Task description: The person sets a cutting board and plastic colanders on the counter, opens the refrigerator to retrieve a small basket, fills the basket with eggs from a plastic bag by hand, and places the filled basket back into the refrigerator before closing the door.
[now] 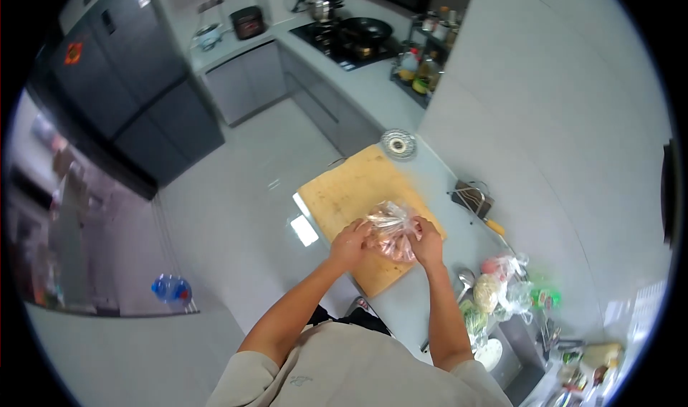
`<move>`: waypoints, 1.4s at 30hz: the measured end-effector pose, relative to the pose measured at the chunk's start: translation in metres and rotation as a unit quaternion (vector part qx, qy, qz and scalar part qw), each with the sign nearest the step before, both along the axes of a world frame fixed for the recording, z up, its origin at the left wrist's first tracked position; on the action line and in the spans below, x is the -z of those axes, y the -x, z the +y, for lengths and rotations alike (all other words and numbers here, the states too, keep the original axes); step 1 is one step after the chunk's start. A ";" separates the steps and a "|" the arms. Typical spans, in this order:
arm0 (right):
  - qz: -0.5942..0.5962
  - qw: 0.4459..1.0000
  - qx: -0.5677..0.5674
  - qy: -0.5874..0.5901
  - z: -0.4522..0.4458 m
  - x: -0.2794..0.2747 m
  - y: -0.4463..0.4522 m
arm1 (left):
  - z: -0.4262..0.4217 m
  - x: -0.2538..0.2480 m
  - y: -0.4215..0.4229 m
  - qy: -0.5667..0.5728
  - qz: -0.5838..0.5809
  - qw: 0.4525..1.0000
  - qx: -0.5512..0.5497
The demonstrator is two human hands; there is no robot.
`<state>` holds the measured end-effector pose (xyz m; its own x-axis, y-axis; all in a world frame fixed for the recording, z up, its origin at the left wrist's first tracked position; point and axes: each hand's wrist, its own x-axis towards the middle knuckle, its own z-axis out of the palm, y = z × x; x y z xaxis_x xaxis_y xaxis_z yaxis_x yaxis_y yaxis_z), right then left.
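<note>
A clear plastic bag (393,224) with pinkish contents, possibly meat, rests on a wooden cutting board (347,181). My left hand (350,241) is against the bag's left side, its fingers curled onto the plastic. On the opposite side, my right hand (428,242) grips the bag with bent fingers. The bag's top is gathered and crinkled between both hands. What exactly is inside cannot be made out through the shiny plastic.
Beyond the board sits a round metal dish (398,144). To the right are a knife holder (473,198), a ladle (466,278) and bagged vegetables (487,292) beside the sink (527,378). A stove (337,45) with a wok (365,29) stands farther back.
</note>
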<state>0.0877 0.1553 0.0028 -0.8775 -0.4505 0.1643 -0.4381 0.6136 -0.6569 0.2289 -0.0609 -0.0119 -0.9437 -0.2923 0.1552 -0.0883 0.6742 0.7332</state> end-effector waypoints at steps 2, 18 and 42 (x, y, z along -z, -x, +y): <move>-0.009 1.000 0.028 0.005 0.004 -0.019 -0.016 | -0.008 0.016 0.007 0.019 -0.006 0.999 0.026; -0.079 0.961 0.171 -0.204 -0.028 0.053 -0.198 | -0.073 0.062 -0.029 0.248 -0.159 0.915 0.275; -0.186 0.887 0.062 -0.418 -0.042 0.067 -0.197 | -0.084 0.057 -0.022 0.326 -0.294 0.822 0.363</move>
